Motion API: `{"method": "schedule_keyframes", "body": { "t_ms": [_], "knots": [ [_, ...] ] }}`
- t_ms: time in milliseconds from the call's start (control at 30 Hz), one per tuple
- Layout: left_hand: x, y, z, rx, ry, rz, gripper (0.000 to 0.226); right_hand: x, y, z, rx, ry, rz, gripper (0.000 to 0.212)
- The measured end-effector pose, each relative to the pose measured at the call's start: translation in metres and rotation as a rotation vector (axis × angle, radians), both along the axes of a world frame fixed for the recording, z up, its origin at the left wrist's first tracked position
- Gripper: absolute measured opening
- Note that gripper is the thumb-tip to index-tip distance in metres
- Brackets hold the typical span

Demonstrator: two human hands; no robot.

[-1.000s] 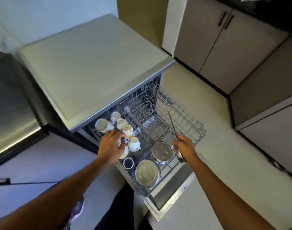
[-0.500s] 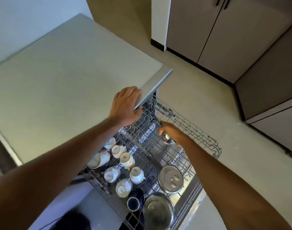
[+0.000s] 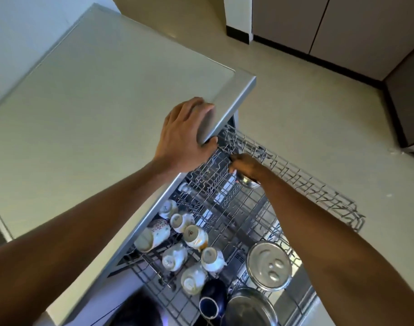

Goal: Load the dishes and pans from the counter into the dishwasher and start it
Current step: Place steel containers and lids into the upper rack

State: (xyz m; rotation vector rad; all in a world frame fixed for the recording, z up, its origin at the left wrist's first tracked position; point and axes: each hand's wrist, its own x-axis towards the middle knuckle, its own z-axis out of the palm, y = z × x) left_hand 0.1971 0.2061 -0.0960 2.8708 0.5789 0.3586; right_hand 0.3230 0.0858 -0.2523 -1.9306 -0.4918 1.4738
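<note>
Head view shows the left hand [image 3: 187, 130] clamped on the brushed-metal front edge of a pale grey flat worktop [image 3: 102, 109], fingers on top and thumb tucked beneath. Just right of it and slightly nearer the body, the right hand [image 3: 244, 164] is curled round a shiny steel ladle [image 3: 247, 182]. Only the ladle's rounded, mirror-bright bowl pokes out under the palm, and its handle is hidden. That hand hangs over the far end of a pulled-out grey wire dishwasher rack [image 3: 319, 194], close to the tines; whether the ladle touches them cannot be told. Between the two forearms several white ceramic cups [image 3: 194, 236] sit in the rack, mouth-down or tilted. Just inside the right forearm lie a round steel lid [image 3: 269, 264], a steel pan [image 3: 250, 307] and a dark blue cup [image 3: 211, 300]. One cup base carries a mark too small to read.
</note>
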Motion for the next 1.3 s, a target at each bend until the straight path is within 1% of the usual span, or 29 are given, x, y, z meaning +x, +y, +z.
{"method": "schedule_keyframes", "body": {
  "t_ms": [100, 233, 367, 433, 600, 767, 867, 967, 1033, 1133, 1233, 1267, 1300],
  "knots": [
    [-0.001, 0.000, 0.000, -0.011, 0.015, 0.014, 0.069, 0.001, -0.006, -0.012, 0.003, 0.036, -0.079, 0.018],
    [-0.001, -0.002, 0.002, -0.015, 0.009, 0.018, 0.069, 0.002, -0.006, -0.007, 0.009, 0.140, -0.152, 0.030],
    [0.000, -0.003, 0.003, -0.021, 0.008, 0.029, 0.069, -0.003, -0.008, -0.001, 0.002, 0.135, -0.174, 0.029],
    [-0.001, -0.003, 0.003, -0.021, 0.008, 0.033, 0.069, -0.007, -0.014, -0.001, -0.008, 0.170, -0.199, 0.027],
    [-0.001, -0.004, 0.004, -0.021, 0.010, 0.040, 0.068, -0.016, -0.029, 0.002, 0.033, 0.356, -0.327, 0.024],
    [-0.001, -0.004, 0.004, -0.022, 0.002, 0.038, 0.067, -0.008, -0.022, 0.006, 0.099, 0.694, -0.566, 0.010],
    [-0.001, -0.004, 0.004, -0.022, 0.005, 0.044, 0.068, -0.003, -0.018, 0.009, 0.103, 0.803, -0.684, 0.005],
    [-0.001, -0.003, 0.004, -0.021, 0.009, 0.042, 0.068, -0.010, -0.018, 0.009, 0.112, 0.894, -0.764, 0.003],
    [0.000, -0.003, 0.004, -0.021, 0.004, 0.040, 0.067, -0.012, -0.019, 0.009, 0.106, 0.922, -0.813, 0.008],
    [-0.001, -0.003, 0.003, -0.020, 0.007, 0.042, 0.067, -0.015, -0.014, 0.005, 0.103, 0.865, -0.879, 0.011],
    [-0.001, -0.003, 0.002, -0.022, 0.004, 0.037, 0.067, -0.018, -0.009, -0.005, 0.272, 0.837, -0.975, 0.022],
    [-0.001, -0.003, 0.002, -0.023, 0.003, 0.038, 0.067, -0.019, -0.009, -0.006, 0.257, 0.808, -0.995, 0.025],
    [-0.001, -0.003, 0.003, -0.024, 0.001, 0.039, 0.067, -0.020, -0.012, -0.001, 0.246, 0.867, -1.006, 0.024]
  ]
}}
